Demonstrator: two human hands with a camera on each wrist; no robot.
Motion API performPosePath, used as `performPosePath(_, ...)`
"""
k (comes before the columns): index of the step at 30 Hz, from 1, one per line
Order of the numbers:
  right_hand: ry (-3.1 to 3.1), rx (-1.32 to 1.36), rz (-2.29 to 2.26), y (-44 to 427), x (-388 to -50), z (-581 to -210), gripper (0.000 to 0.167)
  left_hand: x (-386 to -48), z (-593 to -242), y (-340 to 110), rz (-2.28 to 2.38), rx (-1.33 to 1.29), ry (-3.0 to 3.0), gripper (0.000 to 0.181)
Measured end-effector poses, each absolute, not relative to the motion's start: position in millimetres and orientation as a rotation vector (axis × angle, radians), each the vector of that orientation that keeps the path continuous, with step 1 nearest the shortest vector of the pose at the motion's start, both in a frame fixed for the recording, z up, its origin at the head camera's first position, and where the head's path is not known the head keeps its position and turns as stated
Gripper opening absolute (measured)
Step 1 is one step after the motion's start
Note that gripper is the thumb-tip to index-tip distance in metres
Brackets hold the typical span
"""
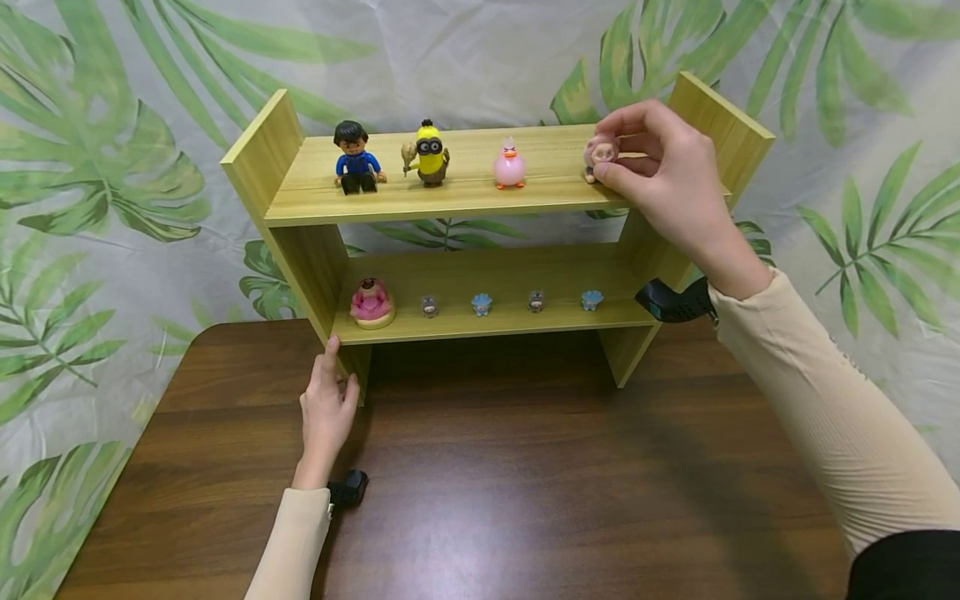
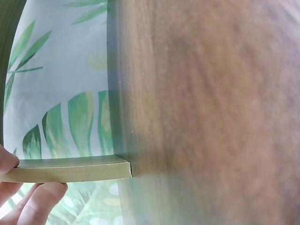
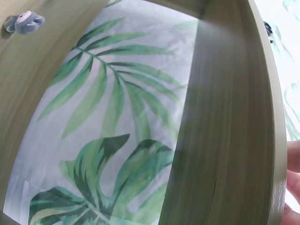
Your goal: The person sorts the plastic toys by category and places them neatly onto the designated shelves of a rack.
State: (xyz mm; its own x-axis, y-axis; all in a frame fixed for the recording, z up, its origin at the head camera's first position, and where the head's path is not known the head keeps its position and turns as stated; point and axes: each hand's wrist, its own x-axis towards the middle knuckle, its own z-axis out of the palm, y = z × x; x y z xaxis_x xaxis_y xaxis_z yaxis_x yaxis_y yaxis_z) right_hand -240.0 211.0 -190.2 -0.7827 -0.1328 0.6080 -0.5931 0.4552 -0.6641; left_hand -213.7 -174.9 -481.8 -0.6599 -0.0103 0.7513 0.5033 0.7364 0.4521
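At the right end of the upper board, my right hand (image 1: 667,162) pinches a small pink pig figurine (image 1: 602,152) between thumb and fingers. The pig is at the board's surface; whether it bears on it I cannot tell. My left hand (image 1: 327,408) holds the lower left side panel of the wooden shelf (image 1: 450,336), thumb on one face and fingers on the other, as the left wrist view shows around the panel's edge (image 2: 89,172). Only fingertips (image 3: 293,183) of the right hand show in the right wrist view; the pig is hidden there.
Along the upper board stand a black-haired toy figure (image 1: 357,158), a yellow minion figurine (image 1: 430,154) and a pink duck figurine (image 1: 510,165). Below are a pink bear figurine (image 1: 371,303) and several tiny grey and blue figurines (image 1: 482,304). The shelf stands on a brown table (image 1: 487,467).
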Motion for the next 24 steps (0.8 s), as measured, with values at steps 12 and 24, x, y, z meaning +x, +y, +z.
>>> performPosePath(12, -2.188, 0.596, 1.342, 216, -233, -191, 0.036, -214, -482, -175, -0.848, -0.375, -2.161, 0.094)
performPosePath(24, -2.021, 0.633, 1.577, 227, -221, -200, 0.033, -214, -482, -175, -0.838, -0.378, -2.161, 0.094)
